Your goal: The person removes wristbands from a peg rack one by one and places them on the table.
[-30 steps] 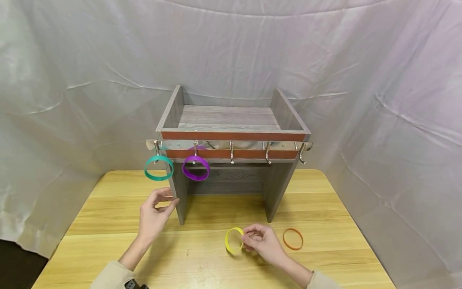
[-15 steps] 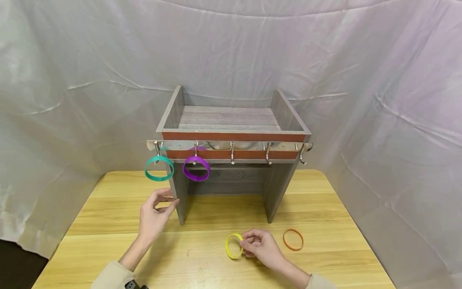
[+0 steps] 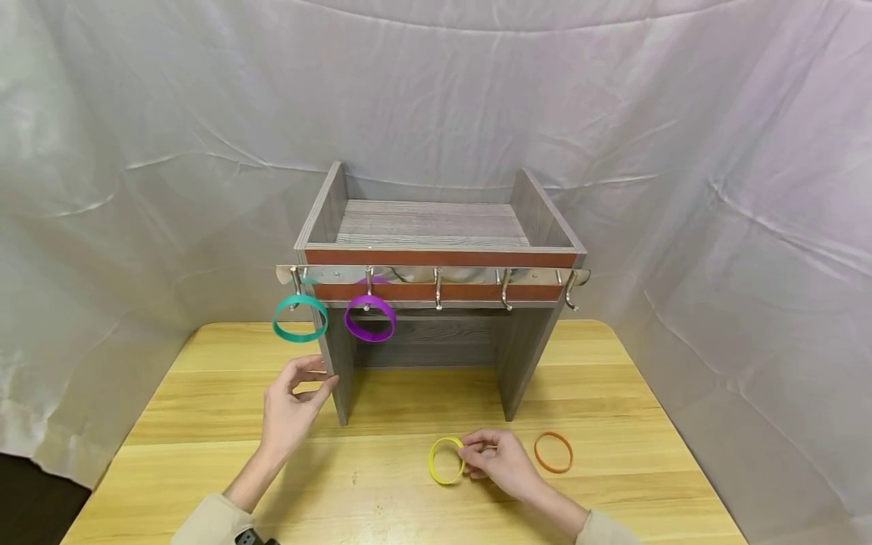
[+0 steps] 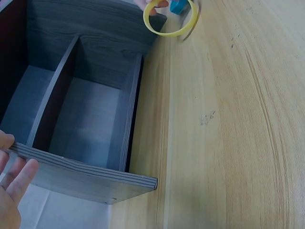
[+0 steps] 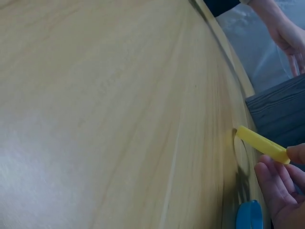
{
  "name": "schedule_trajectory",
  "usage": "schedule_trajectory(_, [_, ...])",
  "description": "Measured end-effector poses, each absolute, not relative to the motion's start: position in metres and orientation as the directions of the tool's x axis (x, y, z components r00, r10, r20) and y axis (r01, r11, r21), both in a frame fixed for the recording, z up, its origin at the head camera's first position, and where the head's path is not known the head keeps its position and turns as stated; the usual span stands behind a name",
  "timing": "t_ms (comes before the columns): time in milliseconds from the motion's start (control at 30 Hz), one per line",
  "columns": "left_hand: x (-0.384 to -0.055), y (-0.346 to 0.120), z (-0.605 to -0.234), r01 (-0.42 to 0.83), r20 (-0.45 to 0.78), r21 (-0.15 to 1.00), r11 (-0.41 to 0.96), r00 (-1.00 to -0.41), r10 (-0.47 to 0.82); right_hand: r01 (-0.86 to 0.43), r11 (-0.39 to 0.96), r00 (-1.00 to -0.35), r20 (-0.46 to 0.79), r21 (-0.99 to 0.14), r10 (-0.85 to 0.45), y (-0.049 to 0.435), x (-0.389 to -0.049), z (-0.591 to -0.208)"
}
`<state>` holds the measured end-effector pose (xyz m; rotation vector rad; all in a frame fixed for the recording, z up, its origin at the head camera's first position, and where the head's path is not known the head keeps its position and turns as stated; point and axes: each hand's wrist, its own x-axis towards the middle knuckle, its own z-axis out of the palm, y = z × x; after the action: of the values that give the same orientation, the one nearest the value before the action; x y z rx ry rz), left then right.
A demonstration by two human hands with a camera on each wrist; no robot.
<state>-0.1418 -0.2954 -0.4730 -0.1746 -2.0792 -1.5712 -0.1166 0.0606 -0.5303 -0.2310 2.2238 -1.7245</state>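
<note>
In the head view my left hand grips the front edge of the left side panel of a grey wooden shelf unit; the left wrist view shows fingers on both faces of this panel. My right hand pinches a yellow silicone wristband by its right side, low over the table in front of the unit. Edge-on in the right wrist view, the same yellow wristband sits between thumb and fingers. An orange wristband lies on the table right of this hand.
A metal hook rail runs across the unit's front. A teal wristband hangs from its leftmost hook, a purple wristband from the second. The right wrist view shows a blue band near my right hand. Grey cloth surrounds the table.
My right hand and the yellow wristband dipped slightly towards me, then shifted a little to the right; the wristband's tilt has changed. The left hand stays on the panel.
</note>
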Motion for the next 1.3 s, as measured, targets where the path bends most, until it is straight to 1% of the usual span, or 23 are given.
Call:
schedule_trajectory(333, [-0.142, -0.296, -0.473, 0.404, 0.477, 0.858, 0.316, -0.855, -0.203, 0.038, 0.309, -0.931, -0.146, -0.95, -0.334, 0.061, -0.121, -0.53])
schedule_trajectory(833, [-0.141, -0.296, -0.473, 0.409, 0.484, 0.853, 0.324, -0.853, -0.194, 0.013, 0.344, -0.935, -0.133, -0.939, -0.327, 0.064, -0.124, -0.531])
schedule_trajectory(1100, [-0.142, -0.296, -0.473, 0.409, 0.485, 0.851, 0.331, -0.853, -0.194, 0.025, 0.346, -0.936, -0.144, -0.938, -0.32, 0.067, -0.123, -0.53])
schedule_trajectory(1300, [-0.142, -0.297, -0.474, 0.406, 0.483, 0.85, 0.335, -0.854, -0.192, 0.027, 0.325, -0.939, -0.136, -0.945, -0.317, 0.077, -0.124, -0.52])
